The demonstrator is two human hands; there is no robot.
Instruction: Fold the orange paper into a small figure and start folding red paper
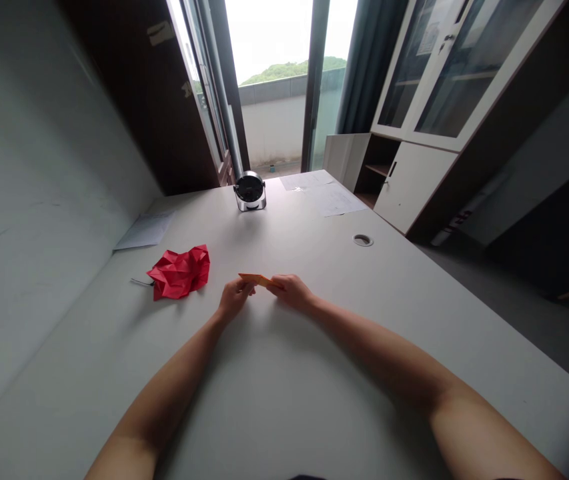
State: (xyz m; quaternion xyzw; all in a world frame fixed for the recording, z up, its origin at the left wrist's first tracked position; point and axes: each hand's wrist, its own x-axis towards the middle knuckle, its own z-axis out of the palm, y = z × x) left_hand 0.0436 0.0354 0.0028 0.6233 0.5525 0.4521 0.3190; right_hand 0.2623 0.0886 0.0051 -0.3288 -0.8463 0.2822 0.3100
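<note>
Between my two hands is a small piece of folded orange paper (253, 277), held just above the white table (274, 373). My left hand (235, 295) pinches its left end, with the fingers curled under it. At the other end, my right hand (290, 291) grips the paper with thumb and fingers closed. Parts of the paper are hidden by the fingers. To the left of my left hand lies a creased red paper (179, 272), with a thin dark stem-like piece (143, 283) sticking out at its left side.
A small round black and silver fan (251, 191) stands at the far side of the table. White sheets (337, 199) lie at the back right, and more papers (145, 231) by the left wall. A round cable hole (363, 240) is on the right. A cabinet (409, 180) stands beyond.
</note>
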